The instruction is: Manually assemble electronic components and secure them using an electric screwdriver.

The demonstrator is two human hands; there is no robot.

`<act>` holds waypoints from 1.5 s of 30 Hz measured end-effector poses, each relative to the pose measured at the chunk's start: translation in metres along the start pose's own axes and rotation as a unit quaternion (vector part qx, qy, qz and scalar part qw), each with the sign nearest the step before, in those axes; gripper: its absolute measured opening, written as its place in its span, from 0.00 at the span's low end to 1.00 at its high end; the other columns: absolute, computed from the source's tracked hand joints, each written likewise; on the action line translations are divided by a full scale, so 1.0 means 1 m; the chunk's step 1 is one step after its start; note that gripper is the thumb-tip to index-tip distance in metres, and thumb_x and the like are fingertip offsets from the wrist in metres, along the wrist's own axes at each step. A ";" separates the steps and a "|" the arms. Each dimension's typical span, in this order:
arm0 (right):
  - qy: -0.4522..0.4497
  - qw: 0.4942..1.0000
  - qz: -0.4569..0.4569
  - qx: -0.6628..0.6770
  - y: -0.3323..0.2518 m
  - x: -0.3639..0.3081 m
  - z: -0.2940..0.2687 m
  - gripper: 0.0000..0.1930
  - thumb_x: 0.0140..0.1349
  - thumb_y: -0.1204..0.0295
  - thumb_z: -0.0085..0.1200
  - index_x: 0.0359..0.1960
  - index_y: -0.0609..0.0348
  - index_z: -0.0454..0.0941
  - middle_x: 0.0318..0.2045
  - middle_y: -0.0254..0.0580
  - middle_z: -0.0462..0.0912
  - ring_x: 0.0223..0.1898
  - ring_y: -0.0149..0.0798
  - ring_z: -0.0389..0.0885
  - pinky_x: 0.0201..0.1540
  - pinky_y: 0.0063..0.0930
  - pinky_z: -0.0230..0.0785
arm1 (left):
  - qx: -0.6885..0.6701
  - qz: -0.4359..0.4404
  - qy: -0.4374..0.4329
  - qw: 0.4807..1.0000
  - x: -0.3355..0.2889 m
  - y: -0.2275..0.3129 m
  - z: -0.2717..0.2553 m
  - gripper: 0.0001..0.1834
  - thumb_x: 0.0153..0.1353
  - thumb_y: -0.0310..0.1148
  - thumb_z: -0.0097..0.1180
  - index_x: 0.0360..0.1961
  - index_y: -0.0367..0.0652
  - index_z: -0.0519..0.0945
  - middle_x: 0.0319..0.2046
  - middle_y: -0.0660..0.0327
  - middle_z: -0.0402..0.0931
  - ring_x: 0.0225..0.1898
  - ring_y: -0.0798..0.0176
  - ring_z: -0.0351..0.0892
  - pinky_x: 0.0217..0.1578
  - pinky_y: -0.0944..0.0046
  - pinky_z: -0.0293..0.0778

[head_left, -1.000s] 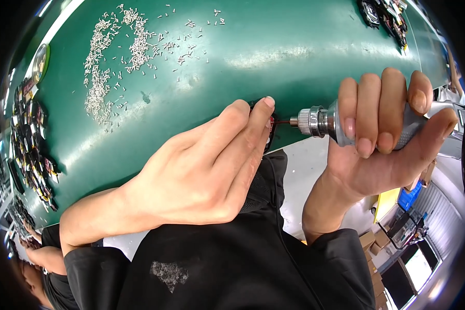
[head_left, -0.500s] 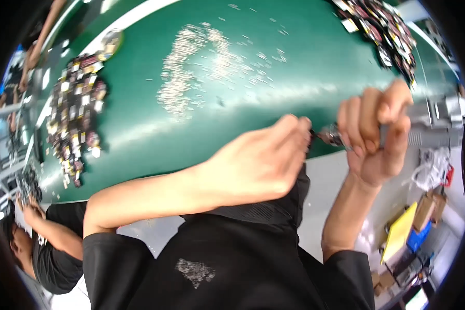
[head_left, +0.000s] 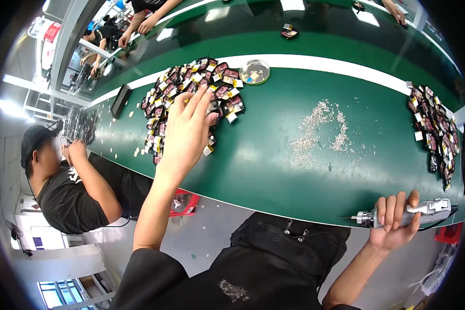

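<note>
My left hand (head_left: 187, 132) reaches over a heap of small black parts (head_left: 163, 93) with white and yellow tabs. Its fingers are stretched out and slightly apart at the heap's right side; whether the fingertips touch a part is hard to see. In my right hand (head_left: 395, 219) is a grey electric screwdriver (head_left: 430, 211), fingers wrapped round its body. The screwdriver lies roughly level over the table's front edge, its thin bit pointing left and touching nothing. Between the hands, small silver screws (head_left: 307, 135) lie scattered on the green table (head_left: 258, 165).
A second heap of black parts (head_left: 433, 129) lies at the far right. A round clear dish (head_left: 254, 72) with small pieces stands by the left heap, a black tray (head_left: 120, 101) further left. A co-worker (head_left: 72, 181) sits at the left. Across a white strip (head_left: 315, 63), more green surface runs.
My left hand has gone from beside the screwdriver's tip to the left heap. My right hand still grips the screwdriver, now more level. The view has swung left.
</note>
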State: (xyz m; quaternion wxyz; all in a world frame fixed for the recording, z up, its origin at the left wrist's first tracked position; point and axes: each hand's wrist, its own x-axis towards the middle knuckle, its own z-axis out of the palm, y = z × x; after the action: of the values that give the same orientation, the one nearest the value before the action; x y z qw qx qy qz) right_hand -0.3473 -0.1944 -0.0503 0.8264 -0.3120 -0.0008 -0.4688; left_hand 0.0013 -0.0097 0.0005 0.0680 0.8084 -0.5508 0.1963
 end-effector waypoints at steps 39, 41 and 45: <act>0.098 0.986 -0.103 0.086 0.010 0.005 0.054 0.09 0.64 0.66 0.49 0.32 0.59 0.72 0.13 0.27 0.62 0.12 0.24 0.60 0.23 0.22 0.59 | -0.864 -0.111 -0.178 0.458 -0.033 0.193 0.014 0.07 0.66 0.26 0.48 0.33 0.32 0.74 0.30 0.55 0.73 0.27 0.71 0.68 0.29 0.73 0.66; 0.098 0.986 -0.106 0.080 0.009 0.004 0.053 0.08 0.64 0.66 0.49 0.32 0.58 0.72 0.13 0.27 0.62 0.12 0.24 0.60 0.23 0.22 0.59 | -0.868 -0.113 -0.175 0.451 -0.033 0.194 0.015 0.07 0.66 0.26 0.48 0.33 0.32 0.74 0.30 0.55 0.72 0.27 0.71 0.68 0.29 0.73 0.66; 0.097 0.986 -0.105 0.089 0.008 0.002 0.053 0.08 0.63 0.66 0.49 0.32 0.58 0.71 0.12 0.27 0.62 0.12 0.24 0.60 0.23 0.22 0.59 | -0.879 -0.113 -0.180 0.427 -0.036 0.195 0.013 0.07 0.66 0.25 0.48 0.33 0.31 0.74 0.30 0.55 0.72 0.27 0.71 0.68 0.29 0.72 0.66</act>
State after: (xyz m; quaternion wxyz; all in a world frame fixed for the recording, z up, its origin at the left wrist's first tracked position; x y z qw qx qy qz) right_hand -0.3247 -0.1652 -0.0109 0.7933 -0.1887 0.0046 -0.5789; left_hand -0.1860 -0.0583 -0.0462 0.6625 0.3833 -0.3284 -0.5535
